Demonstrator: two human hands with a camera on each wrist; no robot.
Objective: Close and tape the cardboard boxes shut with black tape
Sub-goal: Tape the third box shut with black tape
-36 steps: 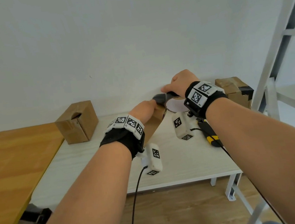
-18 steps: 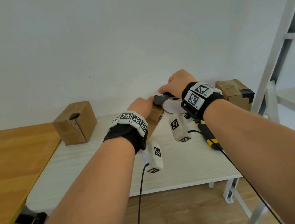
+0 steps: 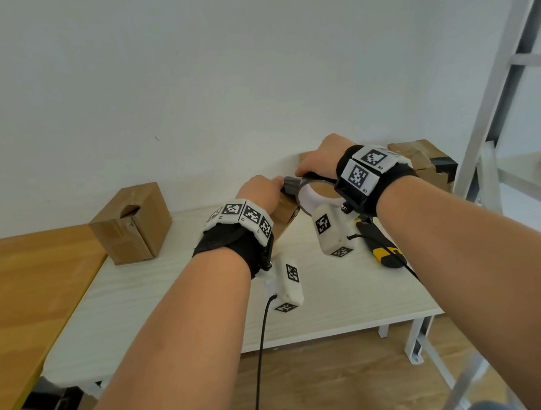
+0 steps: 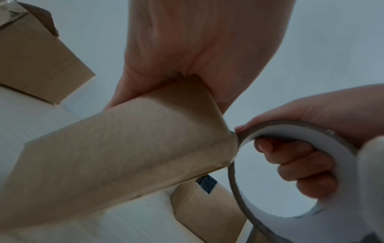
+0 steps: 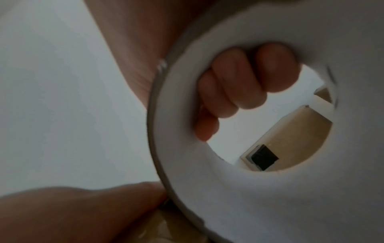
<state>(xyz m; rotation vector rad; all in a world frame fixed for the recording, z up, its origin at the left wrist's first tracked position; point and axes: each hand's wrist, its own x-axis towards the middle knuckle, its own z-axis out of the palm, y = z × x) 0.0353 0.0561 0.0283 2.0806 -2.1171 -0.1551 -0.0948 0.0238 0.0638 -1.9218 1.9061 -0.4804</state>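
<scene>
My left hand (image 3: 260, 192) grips a small brown cardboard box (image 3: 284, 210) from above, tilted over the white table; in the left wrist view the left hand (image 4: 197, 57) wraps over the top edge of the box (image 4: 124, 148). My right hand (image 3: 321, 159) holds a tape roll (image 3: 308, 197) with fingers curled through its white core. The edge of the tape roll (image 4: 290, 131) touches the box's upper corner. In the right wrist view, several fingers (image 5: 239, 82) hook inside the tape roll (image 5: 182, 164). The box's top is hidden.
A dented cardboard box (image 3: 133, 224) stands at the back left of the white table (image 3: 341, 301). A box with black tape (image 3: 426, 161) sits at the back right. A yellow-black knife (image 3: 383, 247) lies under my right wrist. Wooden table (image 3: 18, 284) left, white rack (image 3: 501, 84) right.
My right hand has brought the tape roll left to the box's corner. My left hand has slid up over the box's top, and both hands sit closer together.
</scene>
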